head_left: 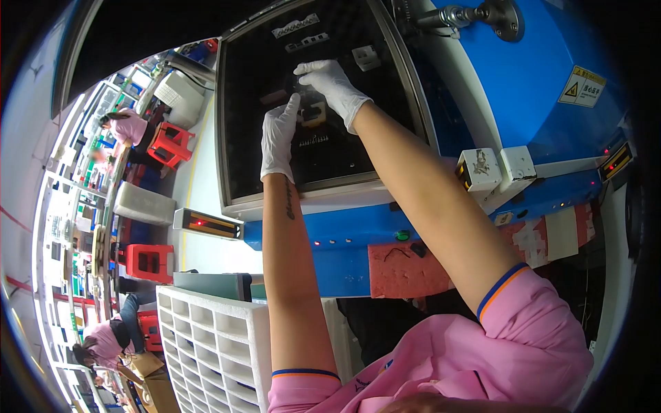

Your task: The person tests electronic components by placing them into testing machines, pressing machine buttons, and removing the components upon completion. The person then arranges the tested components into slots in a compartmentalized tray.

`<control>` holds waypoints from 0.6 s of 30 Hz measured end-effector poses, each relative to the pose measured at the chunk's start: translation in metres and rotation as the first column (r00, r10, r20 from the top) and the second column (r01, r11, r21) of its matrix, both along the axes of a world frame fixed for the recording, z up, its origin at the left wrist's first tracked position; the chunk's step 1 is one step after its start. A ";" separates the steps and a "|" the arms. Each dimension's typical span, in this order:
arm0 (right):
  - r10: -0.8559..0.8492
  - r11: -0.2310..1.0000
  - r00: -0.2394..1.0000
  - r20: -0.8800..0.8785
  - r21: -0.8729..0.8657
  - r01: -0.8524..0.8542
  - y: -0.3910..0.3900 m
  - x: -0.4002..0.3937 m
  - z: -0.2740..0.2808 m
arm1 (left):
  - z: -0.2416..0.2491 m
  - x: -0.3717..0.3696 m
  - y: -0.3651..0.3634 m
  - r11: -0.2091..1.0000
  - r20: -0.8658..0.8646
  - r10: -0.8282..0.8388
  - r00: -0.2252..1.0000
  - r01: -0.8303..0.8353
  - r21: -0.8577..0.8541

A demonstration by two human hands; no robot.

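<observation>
Both my hands wear white gloves and reach over a black panel [248, 148] set in a metal frame. My left hand [279, 136] is over the panel's lower left part, index finger extended upward; what its other fingers hold, if anything, is hidden. To its upper right, my right hand [332, 86] has thumb and fingers bent toward the panel; whatever lies at its fingertips is too dark to make out. A small pale and yellow part [314, 115] sits between the hands. White pieces [296, 26], [307, 43] and a white block [365, 58] lie farther up the panel.
A blue machine body [509, 76] flanks the panel on the right, with a metal joint above. Sensor bars [208, 224] stand at the front corners. A white compartment tray [213, 344] is at the lower left. Two seated people and red stools [149, 263] are farther left.
</observation>
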State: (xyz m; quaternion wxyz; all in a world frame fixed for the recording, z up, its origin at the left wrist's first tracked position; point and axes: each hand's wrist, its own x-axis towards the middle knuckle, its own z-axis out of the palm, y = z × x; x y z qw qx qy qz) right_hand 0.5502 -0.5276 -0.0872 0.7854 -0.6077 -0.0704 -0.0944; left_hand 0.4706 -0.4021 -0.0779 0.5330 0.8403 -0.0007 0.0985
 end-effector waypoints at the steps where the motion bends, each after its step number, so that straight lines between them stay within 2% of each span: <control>1: 0.000 1.000 1.000 0.000 -0.001 0.000 0.001 0.001 -0.001 | 0.001 -0.001 -0.001 1.000 0.006 0.000 1.000 0.000 -0.003; 5: 0.013 1.000 0.999 -0.044 -0.020 -0.014 0.001 0.002 -0.002 | 0.002 -0.001 0.000 1.000 -0.037 -0.009 0.999 0.010 0.025; 8: -0.006 0.994 0.995 -0.099 -0.106 -0.004 -0.001 -0.002 0.002 | 0.002 -0.002 -0.001 0.999 -0.026 0.000 1.000 0.001 0.039; 18: 0.010 0.990 0.991 -0.133 -0.137 -0.029 -0.001 -0.002 -0.003 | -0.008 0.007 0.002 0.996 0.021 0.036 0.999 -0.038 0.085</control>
